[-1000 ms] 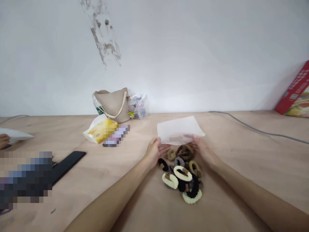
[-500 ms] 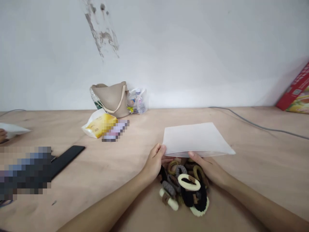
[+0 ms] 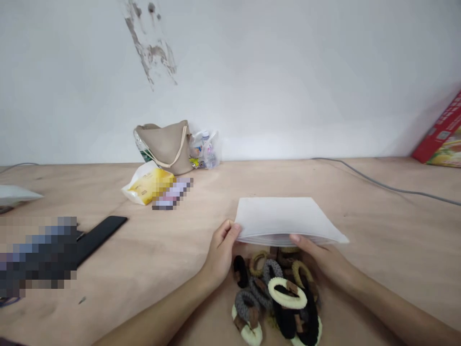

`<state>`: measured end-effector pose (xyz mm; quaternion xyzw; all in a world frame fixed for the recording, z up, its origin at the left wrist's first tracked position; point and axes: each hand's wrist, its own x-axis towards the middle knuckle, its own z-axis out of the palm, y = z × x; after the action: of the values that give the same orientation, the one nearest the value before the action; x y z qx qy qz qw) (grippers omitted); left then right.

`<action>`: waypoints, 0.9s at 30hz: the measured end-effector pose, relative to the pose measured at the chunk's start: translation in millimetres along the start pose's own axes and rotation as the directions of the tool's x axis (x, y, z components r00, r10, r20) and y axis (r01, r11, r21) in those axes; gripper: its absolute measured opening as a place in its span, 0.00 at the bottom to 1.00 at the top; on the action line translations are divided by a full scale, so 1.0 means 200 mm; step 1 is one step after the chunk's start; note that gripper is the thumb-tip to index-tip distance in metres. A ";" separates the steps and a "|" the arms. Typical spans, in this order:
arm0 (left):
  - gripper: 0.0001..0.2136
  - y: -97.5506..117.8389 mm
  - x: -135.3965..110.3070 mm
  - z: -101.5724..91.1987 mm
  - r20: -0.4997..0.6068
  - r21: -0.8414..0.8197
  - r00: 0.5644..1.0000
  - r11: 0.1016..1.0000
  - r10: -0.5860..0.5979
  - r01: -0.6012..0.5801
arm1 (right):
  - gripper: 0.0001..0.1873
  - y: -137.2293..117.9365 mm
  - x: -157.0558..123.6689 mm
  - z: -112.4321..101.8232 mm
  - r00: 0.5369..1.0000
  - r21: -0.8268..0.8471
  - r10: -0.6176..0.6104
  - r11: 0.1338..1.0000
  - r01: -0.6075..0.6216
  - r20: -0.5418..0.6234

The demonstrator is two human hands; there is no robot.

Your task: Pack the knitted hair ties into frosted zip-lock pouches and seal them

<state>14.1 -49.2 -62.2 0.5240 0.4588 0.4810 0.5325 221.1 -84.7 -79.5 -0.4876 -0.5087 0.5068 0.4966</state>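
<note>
A frosted white zip bag [image 3: 277,215] lies between my two hands, its mouth toward me and slightly parted. My left hand [image 3: 222,247] pinches the bag's left corner, thumb on top. On the near edge, my right hand [image 3: 320,257] grips with its thumb above and its fingers hidden underneath. Just below the bag's mouth sits a pile of fuzzy hair ties [image 3: 272,271] in black, grey, brown, olive and cream. A cream hair tie [image 3: 287,293] rests on top of the pile, over black ones.
At the back wall stand a beige handbag [image 3: 165,144] and a clear plastic bag [image 3: 207,149]. Nearer are a yellow tissue pack [image 3: 149,185] and a blurred phone-like item [image 3: 175,192]. A black flat device [image 3: 103,240] lies left; a grey cable [image 3: 378,182] and red box [image 3: 441,137] are right.
The bag and both my hands have come down and nearer to me, and the bag's mouth gapes a little more. At the far left, another person's hand has mostly gone from view.
</note>
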 end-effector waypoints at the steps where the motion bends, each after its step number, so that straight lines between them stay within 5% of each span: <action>1: 0.16 0.00 0.01 -0.01 -0.051 0.063 0.997 0.997 0.052 -0.049 | 0.28 0.01 0.02 -0.02 0.998 -0.018 -0.022 1.000 0.021 -0.057; 5: 0.13 0.03 0.06 -0.05 -0.186 0.299 0.946 0.932 0.266 -0.203 | 0.38 0.05 0.13 -0.09 0.950 -0.146 -0.116 0.986 0.076 -0.290; 7: 0.12 0.04 0.09 -0.05 -0.174 0.362 0.923 0.894 0.342 -0.263 | 0.35 0.06 0.18 -0.11 0.931 -0.223 -0.153 0.971 0.080 -0.330; 11: 0.10 0.03 0.13 -0.05 -0.097 0.312 0.943 0.910 0.317 -0.274 | 0.17 0.06 0.24 -0.11 0.935 -0.363 -0.193 0.929 0.077 -0.296; 17: 0.10 -0.03 0.20 -0.02 0.061 0.191 0.976 0.957 0.211 -0.219 | 0.16 0.08 0.33 -0.02 0.971 -0.431 -0.216 0.889 0.154 -0.100; 21: 0.09 -0.03 0.23 -0.04 0.011 0.238 0.978 0.949 0.209 -0.205 | 0.16 0.09 0.36 -0.01 0.967 -0.430 -0.242 0.883 0.188 -0.074; 27: 0.10 0.02 0.23 -0.10 -0.105 0.411 0.936 0.872 0.337 -0.268 | 0.23 0.00 0.32 -0.04 0.908 -0.502 -0.374 0.831 0.239 -0.187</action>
<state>-0.3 -2.2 -58.5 0.6411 0.5017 0.5011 0.2935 227.7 -20.3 -78.9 -0.5699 -0.6134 0.2082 0.5056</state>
